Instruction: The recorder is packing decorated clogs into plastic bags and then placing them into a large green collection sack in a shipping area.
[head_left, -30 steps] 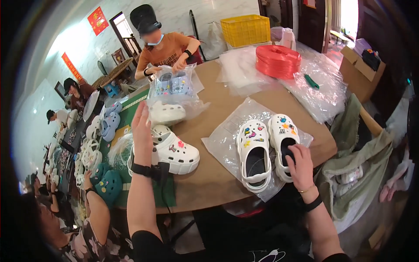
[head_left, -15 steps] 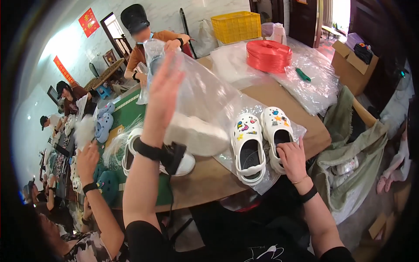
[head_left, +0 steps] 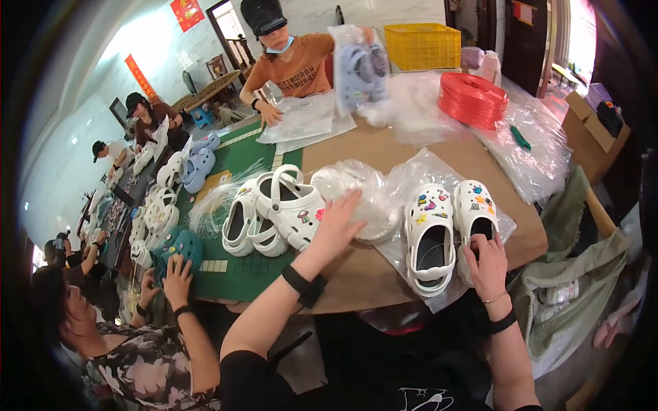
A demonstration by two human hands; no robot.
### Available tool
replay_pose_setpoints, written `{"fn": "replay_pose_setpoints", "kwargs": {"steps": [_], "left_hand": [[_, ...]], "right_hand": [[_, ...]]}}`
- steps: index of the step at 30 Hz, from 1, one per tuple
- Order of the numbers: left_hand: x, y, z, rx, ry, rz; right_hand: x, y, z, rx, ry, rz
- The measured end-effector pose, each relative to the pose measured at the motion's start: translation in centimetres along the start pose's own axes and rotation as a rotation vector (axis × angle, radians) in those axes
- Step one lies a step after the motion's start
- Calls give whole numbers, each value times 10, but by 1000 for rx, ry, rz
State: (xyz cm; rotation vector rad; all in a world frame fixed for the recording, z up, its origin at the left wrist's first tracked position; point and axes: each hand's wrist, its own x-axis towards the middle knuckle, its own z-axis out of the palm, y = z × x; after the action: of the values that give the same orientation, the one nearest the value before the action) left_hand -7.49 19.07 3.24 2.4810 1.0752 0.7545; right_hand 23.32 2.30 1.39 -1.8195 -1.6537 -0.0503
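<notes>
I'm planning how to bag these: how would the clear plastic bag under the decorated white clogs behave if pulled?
The clear plastic bag looks thin and crinkled, so probably floppy and light. The decorated white clogs lying on it and the right hand at its edge would likely make it drag or stretch rather than slide free.

I note: clogs point(head_left: 428, 236) smooth matt white foam-like plastic; bags point(head_left: 356, 188) thin glossy clear film, crinkled; desk point(head_left: 356, 274) matt brown card-like top, green felt-like mat point(head_left: 233, 274) at left edge.
</notes>
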Motion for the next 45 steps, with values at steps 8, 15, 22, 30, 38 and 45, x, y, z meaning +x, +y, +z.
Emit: {"fn": "replay_pose_setpoints", "kwargs": {"steps": [8, 15, 22, 30, 38, 45], "left_hand": [[106, -45, -150, -242, 452, 107], [149, -34, -218, 149, 712, 336], [71, -81, -147, 244, 176, -64], [-37, 43, 24, -205, -21, -126], [-62, 80, 122, -810, 43, -347], [-24, 27, 129, 116, -281, -183]], "right_hand": [[2, 5, 7, -50, 13, -7], [0, -3, 1, -41, 0, 0], [1, -10, 0, -18, -84, 129], [9, -9, 5, -176, -146, 192], [27, -19, 22, -174, -267, 220], [7, 20, -23, 112, -226, 307]]}}
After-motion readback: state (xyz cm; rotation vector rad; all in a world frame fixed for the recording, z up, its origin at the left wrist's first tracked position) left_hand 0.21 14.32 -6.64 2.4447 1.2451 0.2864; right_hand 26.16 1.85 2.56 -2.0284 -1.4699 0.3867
